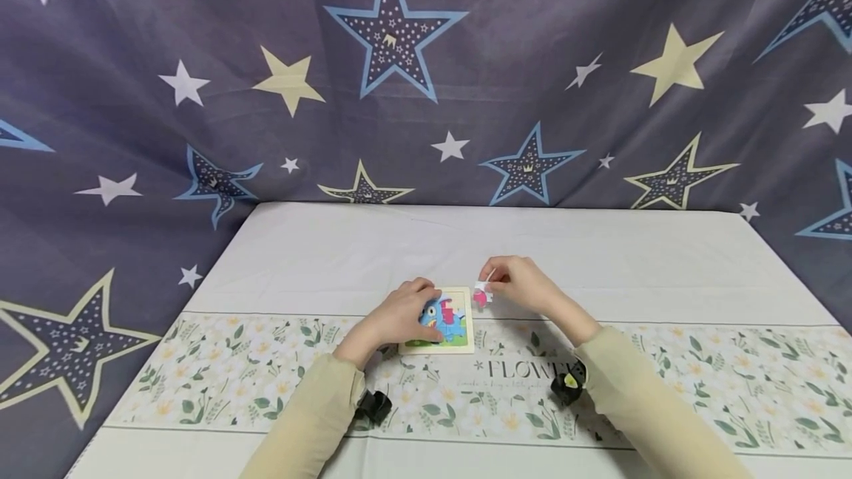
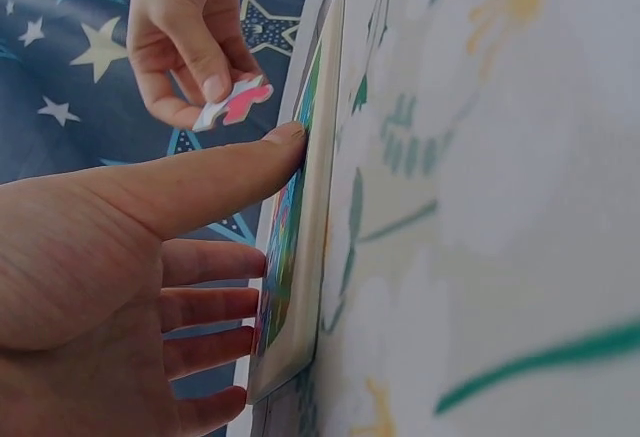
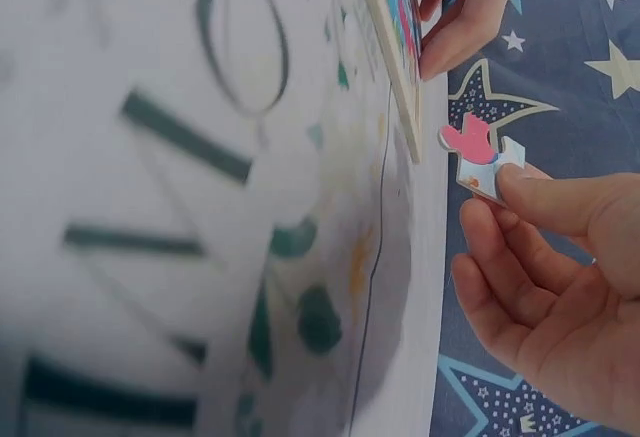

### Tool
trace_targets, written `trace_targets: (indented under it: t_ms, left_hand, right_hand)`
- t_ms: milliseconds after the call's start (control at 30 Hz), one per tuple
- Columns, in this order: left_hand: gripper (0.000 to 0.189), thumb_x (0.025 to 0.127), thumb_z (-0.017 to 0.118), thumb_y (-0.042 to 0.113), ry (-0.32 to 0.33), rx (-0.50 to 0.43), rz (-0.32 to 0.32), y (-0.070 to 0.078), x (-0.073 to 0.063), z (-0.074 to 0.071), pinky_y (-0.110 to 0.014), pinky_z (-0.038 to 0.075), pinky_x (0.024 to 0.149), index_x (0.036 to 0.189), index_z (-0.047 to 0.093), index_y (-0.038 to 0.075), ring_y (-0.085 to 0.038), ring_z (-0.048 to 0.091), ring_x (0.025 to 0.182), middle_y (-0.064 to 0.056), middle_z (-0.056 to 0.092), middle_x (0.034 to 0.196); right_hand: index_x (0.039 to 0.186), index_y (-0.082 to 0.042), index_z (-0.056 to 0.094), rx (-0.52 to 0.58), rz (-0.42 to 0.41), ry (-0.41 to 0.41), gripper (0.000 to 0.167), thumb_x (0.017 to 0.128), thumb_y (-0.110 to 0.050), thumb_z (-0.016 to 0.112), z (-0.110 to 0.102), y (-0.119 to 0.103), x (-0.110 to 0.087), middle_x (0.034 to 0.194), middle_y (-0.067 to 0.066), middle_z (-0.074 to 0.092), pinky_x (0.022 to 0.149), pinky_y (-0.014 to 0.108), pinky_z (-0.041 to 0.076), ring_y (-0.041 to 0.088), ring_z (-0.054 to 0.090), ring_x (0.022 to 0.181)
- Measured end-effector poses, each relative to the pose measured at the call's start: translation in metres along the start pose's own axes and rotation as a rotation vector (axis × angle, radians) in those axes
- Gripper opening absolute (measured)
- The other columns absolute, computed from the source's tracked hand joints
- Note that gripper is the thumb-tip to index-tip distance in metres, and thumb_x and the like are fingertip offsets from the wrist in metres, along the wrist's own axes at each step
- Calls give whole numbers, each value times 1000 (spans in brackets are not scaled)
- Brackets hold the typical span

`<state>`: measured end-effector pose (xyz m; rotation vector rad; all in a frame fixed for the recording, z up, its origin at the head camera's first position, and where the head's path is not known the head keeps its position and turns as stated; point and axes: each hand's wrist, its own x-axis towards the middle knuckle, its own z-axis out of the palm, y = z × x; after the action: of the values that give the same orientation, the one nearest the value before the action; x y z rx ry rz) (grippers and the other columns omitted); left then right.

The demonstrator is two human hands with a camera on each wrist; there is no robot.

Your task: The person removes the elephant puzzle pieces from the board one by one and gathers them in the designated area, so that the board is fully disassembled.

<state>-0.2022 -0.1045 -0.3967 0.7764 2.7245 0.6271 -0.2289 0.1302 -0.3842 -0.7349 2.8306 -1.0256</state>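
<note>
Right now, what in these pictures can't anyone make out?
Puzzle, head view: its left part is covered by the left hand; in the left wrist view, its picture is too slanted to read.
Piece, right wrist view: partly under the right hand's thumb.
Small print, head view: too small and faint.
Left hand, right wrist view: cut off by the top edge.

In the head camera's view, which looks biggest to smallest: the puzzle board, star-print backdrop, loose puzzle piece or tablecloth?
1. Star-print backdrop
2. Tablecloth, partly hidden by the arms
3. Puzzle board, partly covered by the left hand
4. Loose puzzle piece, in the right hand
</note>
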Motion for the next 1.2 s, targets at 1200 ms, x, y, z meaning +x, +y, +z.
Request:
trace_targets:
  t_ms: [1200]
  left_hand:
    - [76, 76, 72, 36, -17, -28, -10, -2, -1, 0, -45, 31, 101, 136, 40, 4, -29, 33, 127, -11, 35, 139]
  right_hand:
    - [88, -9, 64, -6, 102, -15, 5, 84, -7, 62, -24, 48, -23, 79, 3, 67, 68, 32, 47, 13, 61, 73]
